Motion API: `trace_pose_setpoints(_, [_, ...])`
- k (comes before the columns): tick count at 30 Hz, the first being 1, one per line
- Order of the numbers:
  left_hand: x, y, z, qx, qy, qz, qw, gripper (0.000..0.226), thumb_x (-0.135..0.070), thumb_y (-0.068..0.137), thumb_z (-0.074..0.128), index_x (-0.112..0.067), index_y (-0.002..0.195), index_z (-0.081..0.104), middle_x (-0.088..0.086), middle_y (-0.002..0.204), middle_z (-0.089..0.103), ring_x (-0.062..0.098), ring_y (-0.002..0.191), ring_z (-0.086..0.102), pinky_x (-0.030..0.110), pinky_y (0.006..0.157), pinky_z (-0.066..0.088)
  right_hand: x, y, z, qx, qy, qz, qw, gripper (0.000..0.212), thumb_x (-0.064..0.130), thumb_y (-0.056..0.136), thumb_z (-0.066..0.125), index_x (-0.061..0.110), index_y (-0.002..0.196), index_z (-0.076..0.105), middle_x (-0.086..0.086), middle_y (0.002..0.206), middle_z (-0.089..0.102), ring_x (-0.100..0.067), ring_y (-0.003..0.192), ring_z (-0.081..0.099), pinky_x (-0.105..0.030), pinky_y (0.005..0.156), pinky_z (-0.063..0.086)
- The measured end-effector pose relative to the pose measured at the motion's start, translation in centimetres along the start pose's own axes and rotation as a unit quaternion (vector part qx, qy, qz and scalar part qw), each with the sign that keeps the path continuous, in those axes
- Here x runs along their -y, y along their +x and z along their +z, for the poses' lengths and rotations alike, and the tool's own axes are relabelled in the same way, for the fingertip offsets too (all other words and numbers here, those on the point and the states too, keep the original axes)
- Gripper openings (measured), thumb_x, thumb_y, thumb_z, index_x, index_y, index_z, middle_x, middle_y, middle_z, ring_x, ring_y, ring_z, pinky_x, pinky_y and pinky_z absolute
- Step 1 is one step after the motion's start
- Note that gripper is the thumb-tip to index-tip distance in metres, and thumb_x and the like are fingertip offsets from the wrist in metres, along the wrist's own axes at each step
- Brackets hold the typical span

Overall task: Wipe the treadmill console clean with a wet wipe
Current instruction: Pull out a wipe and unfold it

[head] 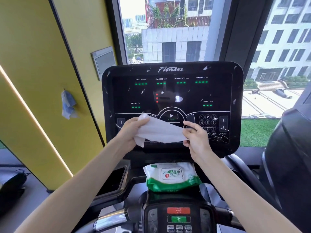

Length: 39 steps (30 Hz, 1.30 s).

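Note:
A black treadmill console stands upright in front of me, speckled with white smudges across its screen and frame. A white wet wipe is stretched between both hands in front of the console's lower part, just off its surface. My left hand grips the wipe's left end. My right hand pinches its right edge. A white-and-green wet wipe pack lies on the ledge below the console.
A lower control panel with red and green buttons sits near me. A side tray is left of the pack. A yellow wall with a hanging blue cloth is on the left. A window lies behind.

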<state>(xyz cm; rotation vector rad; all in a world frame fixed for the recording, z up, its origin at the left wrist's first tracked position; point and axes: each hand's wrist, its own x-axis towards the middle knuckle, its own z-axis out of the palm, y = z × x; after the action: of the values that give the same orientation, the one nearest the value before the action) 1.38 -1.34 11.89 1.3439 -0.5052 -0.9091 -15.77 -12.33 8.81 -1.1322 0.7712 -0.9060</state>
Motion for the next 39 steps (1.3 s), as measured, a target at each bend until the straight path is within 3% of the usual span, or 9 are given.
trace_pose_setpoints(6, [-2.4,-0.6,0.1,0.057,0.040,0.100,0.993,0.034,-0.017,0.083,0.069,-0.017,0.115,0.056,0.008,0.090,0.065,0.021,0.075,0.066,0.033,0.063,0.054,-0.5,-0.2,0.2,0.100,-0.236,-0.070,0.964,0.037,0.001,0.082,0.064,0.013,0.116,0.060,-0.001,0.087,0.060,-0.010,0.076,0.056,-0.021,0.065,0.045])
trace_pose_setpoints(11, [-3.9,-1.7,1.6,0.203,0.151,0.082,0.964,0.034,-0.010,0.087,0.063,-0.015,0.120,0.055,0.014,0.098,0.068,0.025,0.083,0.066,0.035,0.071,0.056,1.4,0.3,2.5,0.263,-0.129,-0.058,0.954,0.071,0.021,0.079,0.073,0.026,0.140,0.037,0.008,0.134,0.050,-0.004,0.123,0.044,-0.024,0.099,0.037])
trace_pose_setpoints(16, [-4.2,-1.5,0.6,0.210,0.164,0.068,0.961,0.043,-0.005,0.080,0.070,-0.015,0.119,0.056,0.015,0.093,0.065,0.028,0.080,0.066,0.036,0.070,0.056,2.1,0.1,2.9,0.285,-0.127,-0.019,0.950,0.060,0.036,0.069,0.079,-0.013,0.096,0.058,-0.023,0.087,0.062,-0.028,0.077,0.059,-0.040,0.073,0.044])
trace_pose_setpoints(19, [-4.2,-1.7,-1.3,0.252,0.221,-0.011,0.942,0.047,-0.002,0.080,0.069,-0.014,0.123,0.054,0.016,0.106,0.065,0.030,0.091,0.066,0.037,0.073,0.056,2.4,0.0,3.0,0.272,-0.092,-0.016,0.958,0.030,0.023,0.081,0.070,-0.006,0.088,0.064,-0.017,0.081,0.066,-0.024,0.072,0.062,-0.035,0.066,0.049])
trace_pose_setpoints(24, [-4.0,-2.6,-3.6,0.275,0.295,-0.060,0.913,0.005,-0.014,0.083,0.067,-0.009,0.082,0.067,-0.002,0.059,0.056,0.007,0.046,0.040,0.014,0.042,0.032,2.8,-0.1,3.3,0.270,-0.106,0.002,0.957,0.014,0.018,0.091,0.057,0.006,0.089,0.064,-0.010,0.080,0.066,-0.019,0.068,0.063,-0.030,0.063,0.051])
trace_pose_setpoints(27, [-3.3,-2.6,-4.7,0.242,0.034,0.018,0.970,0.032,-0.038,0.090,0.054,-0.009,0.093,0.068,0.005,0.087,0.067,0.017,0.077,0.062,0.028,0.072,0.049,2.8,-0.7,4.2,0.295,-0.029,0.062,0.953,0.020,0.018,0.092,0.056,0.004,0.104,0.062,-0.011,0.087,0.068,-0.021,0.075,0.065,-0.032,0.066,0.054])
trace_pose_setpoints(31, [0.4,-3.2,-3.2,0.212,-0.274,-0.035,0.937,0.051,-0.052,0.090,0.048,-0.005,0.100,0.064,0.011,0.098,0.066,0.026,0.092,0.063,0.035,0.081,0.047,2.3,-0.8,6.1,0.275,0.022,0.068,0.959,0.020,0.015,0.095,0.050,0.007,0.109,0.063,-0.013,0.103,0.068,-0.025,0.092,0.066,-0.040,0.084,0.051])
trace_pose_setpoints(35, [2.2,-3.5,-2.8,0.160,-0.202,-0.071,0.964,0.102,-0.083,0.073,0.012,-0.010,0.130,0.052,0.012,0.119,0.064,0.026,0.106,0.063,0.035,0.078,0.055,1.7,0.1,6.1,0.240,-0.023,0.045,0.969,0.022,0.015,0.095,0.050,0.004,0.110,0.062,-0.009,0.099,0.069,-0.022,0.091,0.067,-0.032,0.076,0.054])
trace_pose_setpoints(39, [0.7,-3.4,-4.0,0.086,-0.066,-0.036,0.993,0.049,-0.038,0.086,0.055,-0.003,0.119,0.060,0.015,0.114,0.064,0.024,0.096,0.065,0.036,0.081,0.054,2.0,1.1,5.6,0.228,-0.101,0.042,0.968,0.022,0.012,0.091,0.057,0.006,0.111,0.064,-0.001,0.080,0.068,-0.015,0.071,0.062,-0.024,0.060,0.049])
